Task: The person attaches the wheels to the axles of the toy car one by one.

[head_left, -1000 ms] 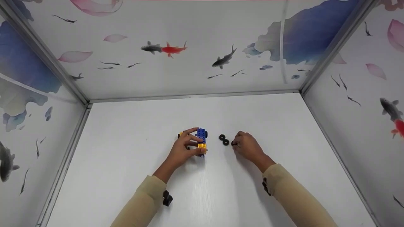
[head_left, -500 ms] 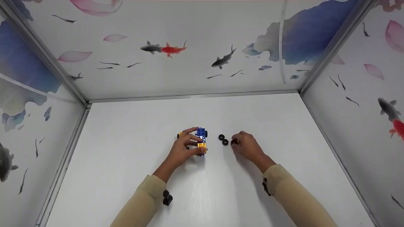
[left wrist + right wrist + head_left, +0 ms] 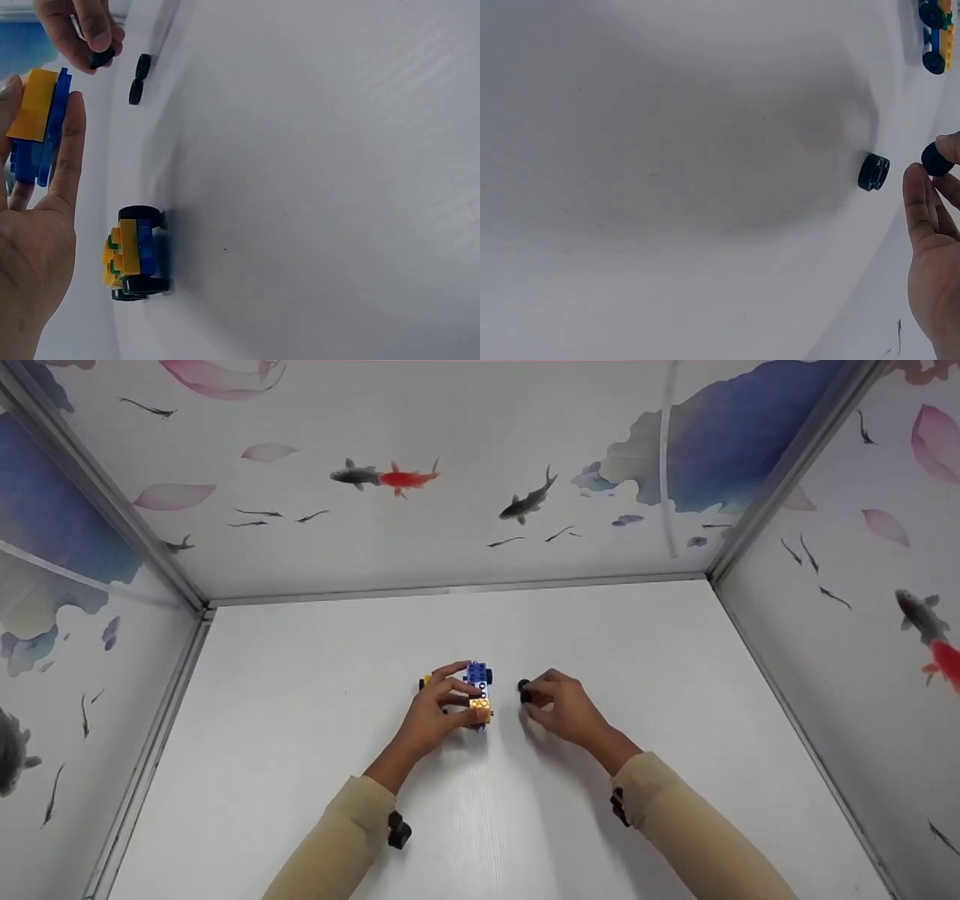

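Note:
My left hand (image 3: 433,718) grips a toy car chassis (image 3: 478,673) of blue and yellow building bricks between thumb and fingers. A black wheel shows at its far end in the head view, and the left wrist view shows the chassis (image 3: 37,112) raised off the table. My right hand (image 3: 571,712) pinches a loose black wheel (image 3: 937,160) in its fingertips, just right of the chassis. Two more black wheels (image 3: 139,78) rest on the table beneath that hand; in the head view its fingers partly cover them.
A second toy car (image 3: 135,255), yellow and blue with black wheels, stands on the white table (image 3: 300,810) below my left hand, mostly hidden in the head view. Painted panels (image 3: 420,540) enclose the table at the back and sides.
My right hand has moved left with the wheel, over to the two wheels lying on the table. The left hand and the chassis have stayed nearly still.

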Demonstrator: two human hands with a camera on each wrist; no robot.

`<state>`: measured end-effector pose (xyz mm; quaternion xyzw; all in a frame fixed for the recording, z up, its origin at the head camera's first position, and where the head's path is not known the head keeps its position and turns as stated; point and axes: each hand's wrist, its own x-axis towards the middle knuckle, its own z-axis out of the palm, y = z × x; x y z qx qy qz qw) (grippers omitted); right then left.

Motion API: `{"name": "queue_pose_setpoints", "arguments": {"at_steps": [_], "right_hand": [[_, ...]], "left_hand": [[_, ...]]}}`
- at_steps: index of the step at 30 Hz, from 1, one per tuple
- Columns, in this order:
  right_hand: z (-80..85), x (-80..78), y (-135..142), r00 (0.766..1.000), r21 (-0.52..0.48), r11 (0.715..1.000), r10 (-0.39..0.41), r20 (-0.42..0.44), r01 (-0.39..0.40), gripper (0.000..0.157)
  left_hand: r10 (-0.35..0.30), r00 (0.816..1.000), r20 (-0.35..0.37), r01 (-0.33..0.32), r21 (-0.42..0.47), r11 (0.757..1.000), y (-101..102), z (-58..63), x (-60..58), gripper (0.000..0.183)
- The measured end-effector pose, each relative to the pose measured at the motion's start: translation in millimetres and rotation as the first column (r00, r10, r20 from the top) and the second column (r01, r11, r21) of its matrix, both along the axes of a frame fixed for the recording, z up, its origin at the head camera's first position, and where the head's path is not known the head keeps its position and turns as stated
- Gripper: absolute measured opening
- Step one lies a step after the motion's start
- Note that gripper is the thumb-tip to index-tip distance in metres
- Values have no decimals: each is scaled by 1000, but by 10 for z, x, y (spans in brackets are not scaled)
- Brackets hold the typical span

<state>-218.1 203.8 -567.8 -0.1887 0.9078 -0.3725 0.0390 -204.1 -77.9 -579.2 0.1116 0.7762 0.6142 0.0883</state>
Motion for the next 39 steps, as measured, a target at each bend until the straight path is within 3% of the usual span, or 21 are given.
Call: {"name": "queue_pose_setpoints", "arguments": {"at_steps": [13, 21, 39], "right_hand": [[52, 44, -188, 988, -79, 985, 153, 7, -152, 30], [66, 62, -242, 979, -143, 969, 204, 6, -201, 30], [76, 121, -298, 981, -148, 970, 195, -1, -193, 31]], "left_hand": [[10, 1000, -4, -10, 31, 999, 23, -16, -22, 29], [17, 1000, 9, -17, 63, 998, 43, -19, -27, 32], [14, 999, 34, -17, 95, 995, 40, -43, -31, 35]]}}
